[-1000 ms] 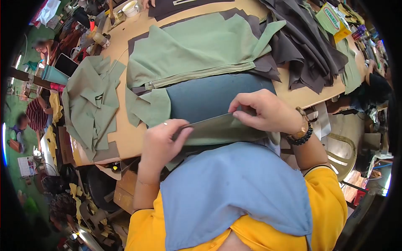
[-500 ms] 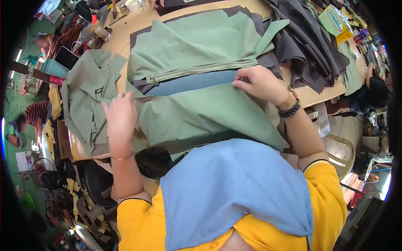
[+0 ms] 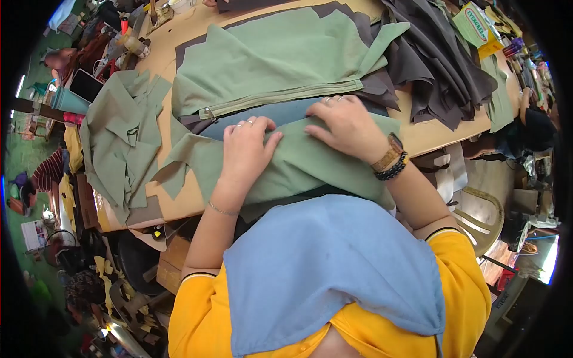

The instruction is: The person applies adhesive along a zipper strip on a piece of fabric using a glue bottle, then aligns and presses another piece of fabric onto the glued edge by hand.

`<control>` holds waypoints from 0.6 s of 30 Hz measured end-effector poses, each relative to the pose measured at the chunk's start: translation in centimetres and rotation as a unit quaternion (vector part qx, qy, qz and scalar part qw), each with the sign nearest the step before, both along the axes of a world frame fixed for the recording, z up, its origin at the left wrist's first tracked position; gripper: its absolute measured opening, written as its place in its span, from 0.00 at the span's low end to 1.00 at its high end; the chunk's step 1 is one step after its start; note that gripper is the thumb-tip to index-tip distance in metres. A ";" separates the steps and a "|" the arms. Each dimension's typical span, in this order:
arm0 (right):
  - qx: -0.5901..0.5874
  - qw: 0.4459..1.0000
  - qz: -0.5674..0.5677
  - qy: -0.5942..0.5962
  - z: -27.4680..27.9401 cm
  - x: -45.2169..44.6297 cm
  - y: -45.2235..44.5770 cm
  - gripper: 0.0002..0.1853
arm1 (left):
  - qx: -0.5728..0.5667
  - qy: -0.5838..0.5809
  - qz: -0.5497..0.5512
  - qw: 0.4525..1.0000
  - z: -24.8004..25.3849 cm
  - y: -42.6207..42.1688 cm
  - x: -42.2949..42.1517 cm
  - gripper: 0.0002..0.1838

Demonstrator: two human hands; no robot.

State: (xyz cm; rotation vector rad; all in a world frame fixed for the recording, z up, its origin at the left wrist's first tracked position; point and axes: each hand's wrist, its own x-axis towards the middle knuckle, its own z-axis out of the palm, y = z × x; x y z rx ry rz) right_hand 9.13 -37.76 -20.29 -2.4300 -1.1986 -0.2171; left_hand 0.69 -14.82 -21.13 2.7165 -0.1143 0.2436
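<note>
A green fabric panel [image 3: 322, 158] lies across the near side of the table, its front part against my body. My left hand [image 3: 250, 146] rests on its far edge, fingers stretched out and thumb apart. On the same edge to the right lies my right hand [image 3: 349, 128], fingers bent and thumb spread from the index finger. Just beyond runs a green zipper [image 3: 280, 98] with a metal slider [image 3: 206, 113] at its left end, along a larger green fabric piece [image 3: 268, 53]. Blue-grey material [image 3: 280, 111] shows in the gap between the zipper and the near panel.
Crumpled green fabric [image 3: 122, 140] lies at the table's left. Dark fabric pieces [image 3: 439, 65] are heaped at the right, beside a yellow and green box [image 3: 477, 28]. A glue-like jar [image 3: 137, 46] stands at the back left. A chair [image 3: 486, 215] is right of the table.
My left hand has moved right onto the near panel's edge. My right hand has shifted left, and its pinch on the edge has loosened. The panel's right corner has drawn in.
</note>
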 end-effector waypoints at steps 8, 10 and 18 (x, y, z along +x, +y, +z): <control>0.084 0.991 -0.007 0.103 -0.6 0.5 1.9 0.10 | -0.136 -0.024 0.002 0.990 -0.4 0.3 0.2 0.09; 0.111 0.989 -0.019 0.097 -1.0 1.4 2.5 0.09 | -0.086 -0.117 -0.017 0.989 -0.5 0.8 1.4 0.08; 0.082 0.994 -0.072 0.031 -2.5 3.5 4.2 0.10 | 0.009 -0.050 0.050 0.997 -1.2 1.6 4.6 0.09</control>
